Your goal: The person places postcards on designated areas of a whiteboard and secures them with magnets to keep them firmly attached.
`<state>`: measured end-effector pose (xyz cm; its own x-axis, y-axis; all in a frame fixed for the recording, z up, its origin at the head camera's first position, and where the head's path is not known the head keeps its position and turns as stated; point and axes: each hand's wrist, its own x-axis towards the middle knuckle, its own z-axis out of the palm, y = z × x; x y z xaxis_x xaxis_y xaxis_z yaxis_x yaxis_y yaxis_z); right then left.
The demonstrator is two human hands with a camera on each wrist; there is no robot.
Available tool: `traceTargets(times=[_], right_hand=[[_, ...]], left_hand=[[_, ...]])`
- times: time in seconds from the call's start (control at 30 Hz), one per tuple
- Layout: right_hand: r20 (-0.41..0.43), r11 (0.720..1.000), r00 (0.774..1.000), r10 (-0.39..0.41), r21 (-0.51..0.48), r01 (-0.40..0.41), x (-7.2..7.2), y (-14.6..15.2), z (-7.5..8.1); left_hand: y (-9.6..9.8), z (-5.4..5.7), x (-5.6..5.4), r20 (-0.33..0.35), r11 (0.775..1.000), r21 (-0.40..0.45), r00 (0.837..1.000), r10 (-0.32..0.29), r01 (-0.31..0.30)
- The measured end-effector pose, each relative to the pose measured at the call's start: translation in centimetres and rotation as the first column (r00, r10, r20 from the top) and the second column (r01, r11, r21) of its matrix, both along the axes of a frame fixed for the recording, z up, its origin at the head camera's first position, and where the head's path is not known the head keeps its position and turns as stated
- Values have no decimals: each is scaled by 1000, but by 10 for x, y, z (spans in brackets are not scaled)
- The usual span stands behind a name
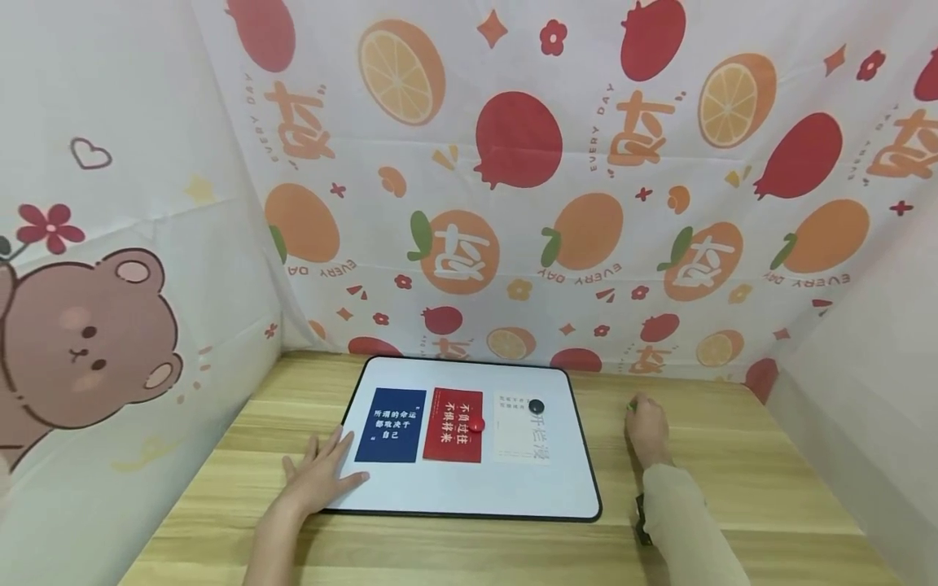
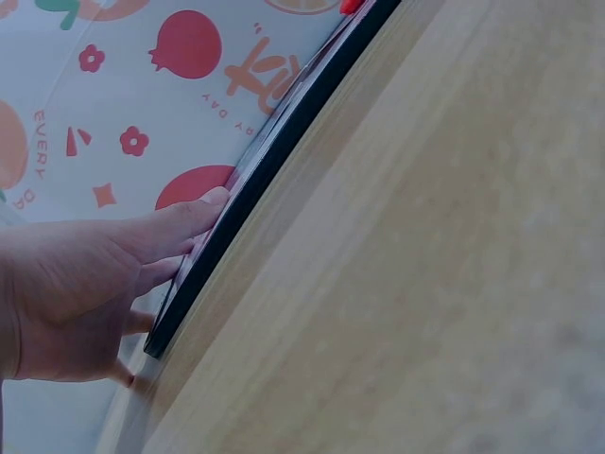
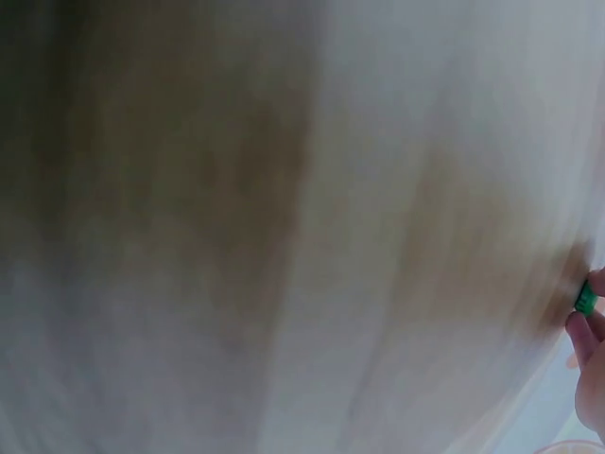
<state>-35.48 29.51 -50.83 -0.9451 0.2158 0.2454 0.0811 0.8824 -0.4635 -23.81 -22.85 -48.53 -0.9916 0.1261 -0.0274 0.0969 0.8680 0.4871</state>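
Observation:
A whiteboard (image 1: pixel 454 490) with a black rim lies on the table, bearing a blue card (image 1: pixel 388 431), a red card (image 1: pixel 447 439) and a white card (image 1: pixel 513 443). A red round magnet (image 1: pixel 477 425) sits on the red card's right edge, and a black round magnet (image 1: pixel 536 406) on the white card. My left hand (image 1: pixel 317 474) rests over the board's lower left edge, fingers spread and thumb on its surface. To the right of the board, my right hand (image 1: pixel 648 429) pinches a small green magnet (image 3: pixel 585 299) close over the wood, mostly hidden by the fingers in the head view.
The wooden table (image 1: pixel 762 480) extends around the board. A fruit-print cloth (image 1: pixel 513 244) hangs behind it, and a cloth with a bear print (image 1: pixel 88 342) hangs on the left. A dark object (image 1: pixel 642 521) shows at the right wrist.

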Motion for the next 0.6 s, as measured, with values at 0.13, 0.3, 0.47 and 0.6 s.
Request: traceTargets(times=[0.13, 0.3, 0.47, 0.6], right_hand=[[0, 1000, 1000, -14, 12, 14, 2, 3, 0], [-26, 1000, 1000, -12, 15, 12, 3, 4, 4], [-43, 1000, 999, -14, 4, 15, 4, 5, 7], [-77, 1000, 997, 3, 10, -3, 4, 4, 9]], left_hand=[[2, -2, -1, 3, 1000, -5, 1000, -1, 1], [1, -4, -1, 2, 1000, -6, 1000, 3, -3], [1, -3, 0, -10, 1000, -6, 1000, 1, -1], [1, -2, 0, -17, 1000, -9, 1000, 1, -1]])
